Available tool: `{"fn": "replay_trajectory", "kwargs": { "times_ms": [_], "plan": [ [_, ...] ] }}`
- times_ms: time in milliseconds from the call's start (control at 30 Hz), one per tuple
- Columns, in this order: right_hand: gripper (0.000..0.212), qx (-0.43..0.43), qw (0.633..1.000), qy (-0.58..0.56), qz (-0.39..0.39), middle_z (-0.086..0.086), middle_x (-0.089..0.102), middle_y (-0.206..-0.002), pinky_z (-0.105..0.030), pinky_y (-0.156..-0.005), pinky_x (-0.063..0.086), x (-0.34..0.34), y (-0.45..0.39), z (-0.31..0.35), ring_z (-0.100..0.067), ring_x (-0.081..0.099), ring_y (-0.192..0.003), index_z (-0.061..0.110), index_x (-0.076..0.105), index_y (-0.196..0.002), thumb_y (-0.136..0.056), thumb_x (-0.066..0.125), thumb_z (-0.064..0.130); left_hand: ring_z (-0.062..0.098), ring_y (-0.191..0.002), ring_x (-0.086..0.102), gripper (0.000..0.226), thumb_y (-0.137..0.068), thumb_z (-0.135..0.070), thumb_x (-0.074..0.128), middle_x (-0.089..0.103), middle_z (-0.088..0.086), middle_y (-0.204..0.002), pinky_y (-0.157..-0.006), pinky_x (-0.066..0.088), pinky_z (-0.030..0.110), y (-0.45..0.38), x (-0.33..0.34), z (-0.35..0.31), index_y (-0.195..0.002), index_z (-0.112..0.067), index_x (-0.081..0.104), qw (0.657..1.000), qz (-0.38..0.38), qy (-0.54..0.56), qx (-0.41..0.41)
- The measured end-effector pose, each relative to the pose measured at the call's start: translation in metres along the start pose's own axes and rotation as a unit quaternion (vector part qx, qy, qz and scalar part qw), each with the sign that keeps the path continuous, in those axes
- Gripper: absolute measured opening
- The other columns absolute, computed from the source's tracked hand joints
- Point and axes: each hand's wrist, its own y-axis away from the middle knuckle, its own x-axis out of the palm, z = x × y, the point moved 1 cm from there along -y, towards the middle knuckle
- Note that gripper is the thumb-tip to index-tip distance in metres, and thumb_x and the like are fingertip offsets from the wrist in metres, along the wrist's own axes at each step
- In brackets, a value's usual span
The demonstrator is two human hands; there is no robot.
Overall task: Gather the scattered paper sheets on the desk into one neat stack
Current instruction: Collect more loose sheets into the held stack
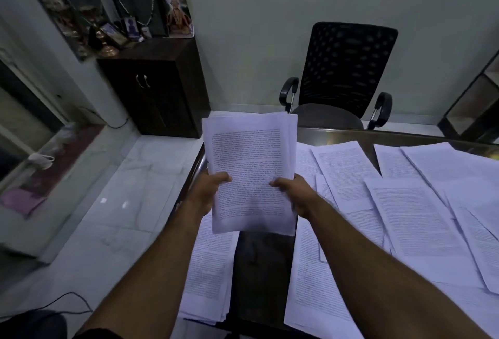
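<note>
A person holds a bundle of printed sheets point(249, 174) upright above the desk's left edge, long axis running up and away from the body. The left hand point(209, 190) grips its left edge and the right hand point(293, 193) grips its right edge, thumbs curled over the front. Loose sheets point(415, 220) still cover the desk point(337, 136) to the right, overlapping at angles, nearer the right hand; another sheet point(210, 271) lies at the left edge, below the bundle.
</note>
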Motion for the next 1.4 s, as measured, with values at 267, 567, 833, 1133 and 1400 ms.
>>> {"fn": "replay_trajectory", "kwargs": {
  "times_ms": [267, 567, 833, 1133, 1400],
  "plan": [
    [0.038, 0.008, 0.997, 0.035, 0.063, -0.013, 0.072, -0.112, -0.051, -0.09, 0.057, 0.009, -0.007, -0.009, -0.033, 0.07, -0.101, 0.011, 0.063, -0.12, -0.084, 0.075, 0.011, 0.029, -0.104, 0.069, 0.05, -0.076, -0.007, 0.078, 0.072, 0.006, -0.114, -0.085, 0.059, 0.047, 0.011, -0.005, 0.003, -0.121, -0.021, 0.063, 0.999, -0.015, -0.048, 0.009],
    [0.031, 0.066, 0.998, -0.014, -0.019, -0.017, 0.073, -0.106, -0.045, -0.087, 0.057, 0.05, -0.013, -0.043, -0.034, 0.07, -0.095, -0.001, 0.067, -0.117, -0.089, 0.069, 0.013, 0.032, -0.103, 0.065, 0.043, -0.087, 0.008, 0.065, 0.066, 0.016, -0.12, -0.088, 0.055, 0.041, 0.024, -0.057, 0.02, -0.128, 0.002, 0.06, 0.985, -0.135, -0.105, -0.035],
    [0.017, 0.204, 0.97, 0.134, 0.017, -0.013, 0.063, -0.076, -0.029, -0.047, 0.053, 0.101, 0.0, -0.109, -0.02, 0.058, -0.054, -0.001, 0.066, -0.1, -0.083, 0.069, -0.004, 0.026, -0.091, 0.061, 0.026, -0.087, -0.003, 0.07, 0.066, 0.015, -0.111, -0.078, 0.05, 0.031, 0.035, -0.139, 0.075, -0.111, 0.002, 0.064, 0.935, -0.16, -0.28, -0.146],
    [0.015, 0.232, 0.947, 0.207, -0.079, -0.015, 0.058, -0.086, -0.043, -0.062, 0.057, 0.131, 0.004, -0.155, -0.033, 0.062, -0.082, 0.001, 0.059, -0.092, -0.083, 0.066, -0.008, 0.032, -0.095, 0.066, 0.033, -0.087, -0.026, 0.067, 0.068, 0.013, -0.114, -0.085, 0.058, 0.042, 0.03, -0.172, 0.132, -0.114, -0.009, 0.062, 0.882, -0.15, -0.408, -0.183],
    [0.033, 0.143, 0.892, 0.394, -0.169, -0.011, 0.068, -0.095, -0.033, -0.074, 0.055, 0.131, 0.004, -0.151, -0.031, 0.069, -0.091, 0.008, 0.068, -0.099, -0.077, 0.071, 0.031, 0.031, -0.091, 0.062, 0.045, -0.068, -0.022, 0.078, 0.062, 0.015, -0.106, -0.072, 0.051, 0.035, 0.039, -0.132, 0.128, -0.108, -0.007, 0.062, 0.746, -0.209, -0.632, -0.031]
  ]
}}
